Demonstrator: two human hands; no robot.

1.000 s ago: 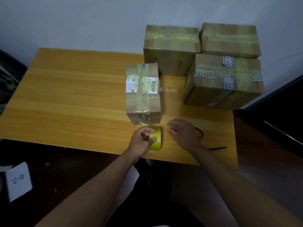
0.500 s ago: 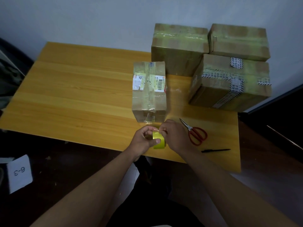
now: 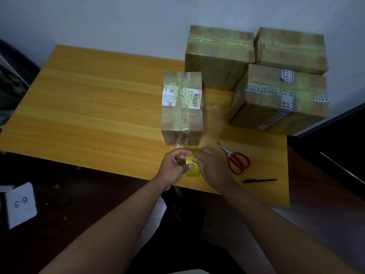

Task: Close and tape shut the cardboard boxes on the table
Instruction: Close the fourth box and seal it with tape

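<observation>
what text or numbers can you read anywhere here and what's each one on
"6-3": on the white card on the floor at left, seen upside down.
Barcode label on the small box: print too small to read.
White sticker beside it: blurred.
Printed tape on the right box: characters not legible.

We note a plain pale grey-blue wall (image 3: 118, 18) behind a wooden table (image 3: 94, 107) with a yellow-orange grain top. Light is dim and even. The floor (image 3: 83, 204) below the near edge is dark. On it at left lies 1 white card (image 3: 20, 204) marked "6-3". A dark panel (image 3: 339, 139) stands at right, and dark, unclear shapes sit at far left.
</observation>
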